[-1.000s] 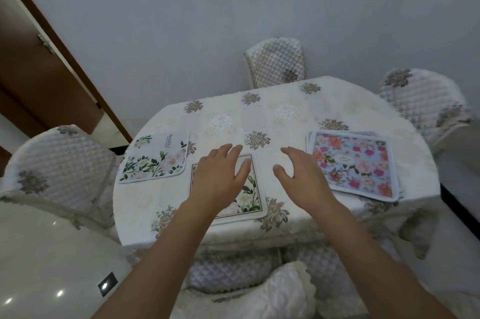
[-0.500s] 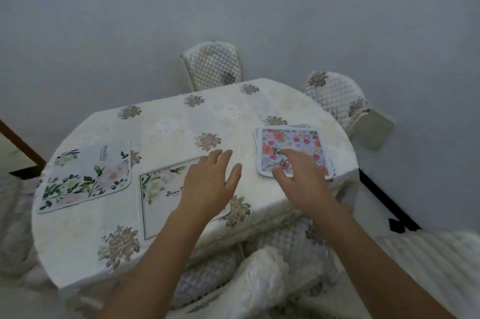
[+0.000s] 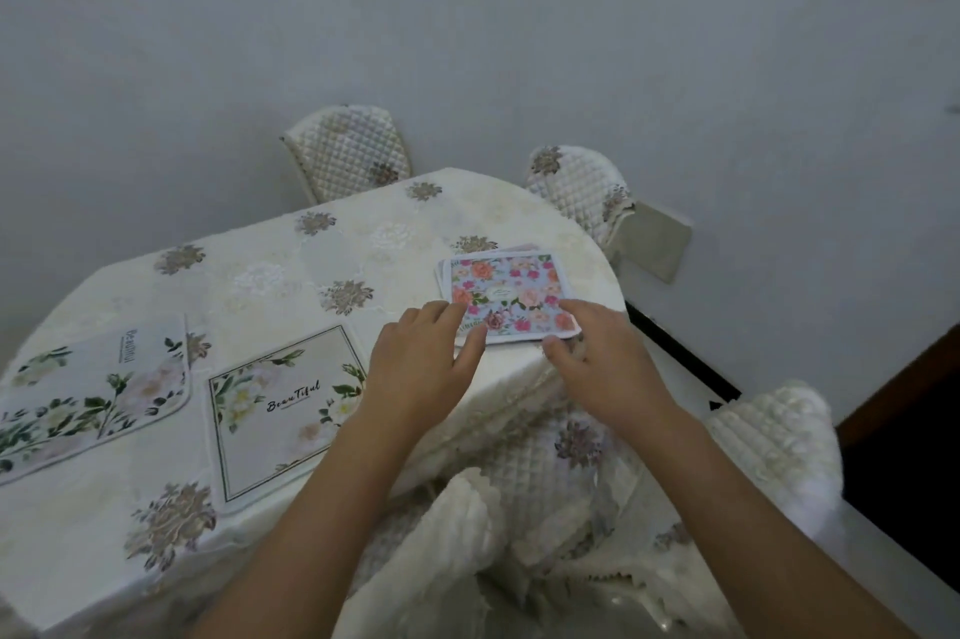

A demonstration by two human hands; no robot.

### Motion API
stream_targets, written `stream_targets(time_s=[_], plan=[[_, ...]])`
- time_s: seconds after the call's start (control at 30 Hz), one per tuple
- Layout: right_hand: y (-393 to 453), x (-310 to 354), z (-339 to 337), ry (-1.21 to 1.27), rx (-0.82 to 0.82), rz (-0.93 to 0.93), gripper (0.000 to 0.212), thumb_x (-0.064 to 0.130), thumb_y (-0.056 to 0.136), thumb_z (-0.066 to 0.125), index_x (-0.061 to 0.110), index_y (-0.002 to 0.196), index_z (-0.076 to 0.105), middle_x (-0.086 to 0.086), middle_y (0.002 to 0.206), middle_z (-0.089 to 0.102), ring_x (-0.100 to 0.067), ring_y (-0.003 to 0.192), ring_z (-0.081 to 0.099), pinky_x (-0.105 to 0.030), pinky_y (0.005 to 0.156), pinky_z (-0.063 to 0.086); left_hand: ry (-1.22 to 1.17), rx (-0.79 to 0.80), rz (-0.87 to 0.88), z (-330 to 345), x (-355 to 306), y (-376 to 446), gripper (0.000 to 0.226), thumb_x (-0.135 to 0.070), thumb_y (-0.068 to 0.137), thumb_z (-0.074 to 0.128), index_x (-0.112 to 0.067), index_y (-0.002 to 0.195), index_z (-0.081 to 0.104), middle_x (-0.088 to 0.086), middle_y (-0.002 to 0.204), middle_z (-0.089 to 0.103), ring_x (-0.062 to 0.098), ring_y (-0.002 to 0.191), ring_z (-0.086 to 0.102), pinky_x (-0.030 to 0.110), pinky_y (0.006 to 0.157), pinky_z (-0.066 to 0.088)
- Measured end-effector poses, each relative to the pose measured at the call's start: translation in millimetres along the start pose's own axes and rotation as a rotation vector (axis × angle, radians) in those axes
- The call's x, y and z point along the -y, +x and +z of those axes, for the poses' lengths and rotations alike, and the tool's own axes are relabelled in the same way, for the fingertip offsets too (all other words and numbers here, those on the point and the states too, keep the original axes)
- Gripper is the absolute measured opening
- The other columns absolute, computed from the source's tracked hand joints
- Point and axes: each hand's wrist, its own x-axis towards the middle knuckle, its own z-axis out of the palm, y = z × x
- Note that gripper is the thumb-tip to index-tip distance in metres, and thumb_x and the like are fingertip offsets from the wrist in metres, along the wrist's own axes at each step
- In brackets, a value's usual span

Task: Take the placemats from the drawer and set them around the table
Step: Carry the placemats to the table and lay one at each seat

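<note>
Head view, both hands [image 3: 423, 365] at floral placemat stack [image 3: 506, 295]

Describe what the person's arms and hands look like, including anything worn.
Both forearms are bare, with no sleeves in view. The left hand and right hand wear no gloves, and no rings, watch or bracelet can be seen on the fingers or wrists.

Both forearms stretched forward, left hand [image 3: 423, 362] and right hand [image 3: 602, 356] palm-down, fingers loosely spread.
</note>
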Motion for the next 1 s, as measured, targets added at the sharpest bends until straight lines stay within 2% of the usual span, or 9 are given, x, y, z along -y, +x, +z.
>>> stream_targets(time_s=[0.17, 0.3, 0.43, 0.6, 0.77, 1.0], plan=[[-33, -66, -72, -0.033, -0.081, 0.022, 0.051, 0.043, 0.094, 0.051, 0.021, 0.140, 0.045, 0.001, 0.140, 0.049, -0.019, 0.130, 0.038, -0.036, 0.106, 0.035, -0.008, -0.020, 0.085, 7, -109, 1, 0.054, -0.052, 0.101, 0.029, -0.022, 0.142, 0.047, -0.001, 0.143, 0.051, 0.023, 0.129, 0.046, 0.041, 0.103, 0.039], [-68, -142, -142, -0.060, -0.156, 0.076, 0.050, 0.037, 0.094, 0.053, 0.018, 0.139, 0.046, -0.004, 0.138, 0.051, -0.024, 0.125, 0.042, -0.036, 0.105, 0.033, 0.013, -0.016, 0.175, 27, -220, -4, 0.052, -0.051, 0.100, 0.031, -0.024, 0.141, 0.049, -0.003, 0.142, 0.053, 0.022, 0.127, 0.048, 0.039, 0.102, 0.033], [-106, -213, -207, -0.034, -0.219, 0.203, 0.053, 0.042, 0.096, 0.048, 0.021, 0.143, 0.040, 0.000, 0.142, 0.047, -0.020, 0.130, 0.037, -0.037, 0.109, 0.033, 0.032, 0.037, 0.307, 47, -320, -1, 0.067, -0.059, 0.093, 0.018, -0.023, 0.141, 0.048, -0.001, 0.140, 0.054, 0.023, 0.125, 0.050, 0.040, 0.100, 0.042], [-147, -284, -264, -0.034, -0.314, 0.338, 0.056, 0.047, 0.096, 0.045, 0.023, 0.146, 0.036, 0.004, 0.148, 0.040, -0.016, 0.137, 0.030, -0.036, 0.114, 0.028, 0.016, 0.054, 0.468, 65, -425, 14, 0.059, -0.055, 0.098, 0.024, -0.023, 0.142, 0.046, -0.001, 0.143, 0.051, 0.023, 0.129, 0.047, 0.040, 0.102, 0.039], [-169, -336, -293, -0.026, -0.377, 0.481, 0.056, 0.049, 0.096, 0.046, 0.026, 0.146, 0.035, 0.006, 0.150, 0.038, -0.014, 0.139, 0.028, -0.038, 0.113, 0.029, -0.016, 0.095, 0.588, 92, -497, 25, 0.054, -0.052, 0.101, 0.027, -0.024, 0.144, 0.043, -0.004, 0.145, 0.048, 0.021, 0.130, 0.045, 0.037, 0.103, 0.036], [-142, -392, -313, -0.092, -0.371, 0.574, 0.056, 0.049, 0.096, 0.047, 0.028, 0.146, 0.035, 0.007, 0.150, 0.038, -0.013, 0.139, 0.029, -0.037, 0.112, 0.030, -0.084, 0.163, 0.660, 141, -549, 76, 0.055, -0.051, 0.101, 0.027, -0.022, 0.145, 0.042, 0.000, 0.147, 0.047, 0.021, 0.133, 0.044, 0.040, 0.107, 0.037]])
